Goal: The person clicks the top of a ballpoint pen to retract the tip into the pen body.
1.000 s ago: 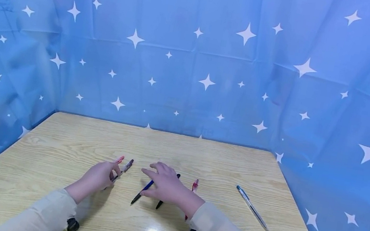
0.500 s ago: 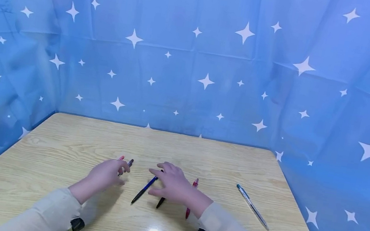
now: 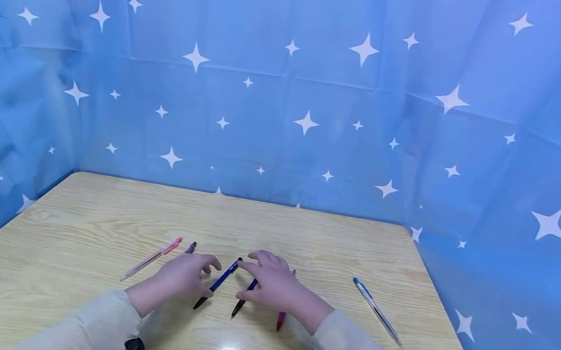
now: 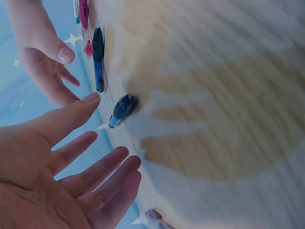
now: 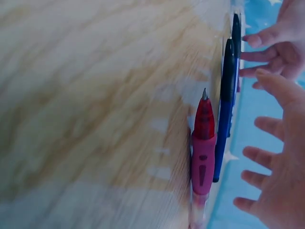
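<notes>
Several pens lie in a row on the wooden table. My left hand is open, with straight fingers reaching toward the nearest blue pen, whose dark tip lies just beyond them. My right hand hovers open with spread fingers over a second blue pen and a red pen. The right wrist view has the red pen beside the blue pen. Neither hand holds anything.
A pink pen lies left of my left hand, and a dark pen's end pokes out behind it. A clear pen lies at the right. Blue starred cloth walls the table on three sides.
My left hand has let go of the pink and dark pens and moved right toward the blue pen. My right hand shifted slightly right and forward.
</notes>
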Tool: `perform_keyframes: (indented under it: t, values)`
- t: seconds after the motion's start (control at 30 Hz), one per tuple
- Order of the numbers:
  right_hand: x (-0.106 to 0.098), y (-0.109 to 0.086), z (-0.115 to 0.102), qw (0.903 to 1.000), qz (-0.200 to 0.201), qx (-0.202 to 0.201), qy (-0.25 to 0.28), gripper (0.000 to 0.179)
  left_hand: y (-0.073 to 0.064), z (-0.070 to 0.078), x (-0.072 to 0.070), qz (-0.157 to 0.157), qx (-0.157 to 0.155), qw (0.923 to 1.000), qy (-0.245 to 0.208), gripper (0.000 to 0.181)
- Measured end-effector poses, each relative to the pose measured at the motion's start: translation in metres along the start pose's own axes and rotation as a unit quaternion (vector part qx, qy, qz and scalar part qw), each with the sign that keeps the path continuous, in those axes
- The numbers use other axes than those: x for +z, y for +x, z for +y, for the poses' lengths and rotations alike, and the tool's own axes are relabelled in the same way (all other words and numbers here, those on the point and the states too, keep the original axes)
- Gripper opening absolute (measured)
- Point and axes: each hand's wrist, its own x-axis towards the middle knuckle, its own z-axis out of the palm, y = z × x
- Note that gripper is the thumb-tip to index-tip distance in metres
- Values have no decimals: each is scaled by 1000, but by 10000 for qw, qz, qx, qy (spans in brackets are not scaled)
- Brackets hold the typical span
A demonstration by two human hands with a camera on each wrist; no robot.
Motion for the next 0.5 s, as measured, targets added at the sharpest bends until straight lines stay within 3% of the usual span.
perform_keyframes:
  t: [0.23,0.5]
  values:
    - [4,-6,6,9998,-11,-27,-178,69,0,6,5,-71,236,9996,169,56]
    - [5,-15,10,9997,20,-167,-173,66,-3,10,9,-164,632,9977,191,37]
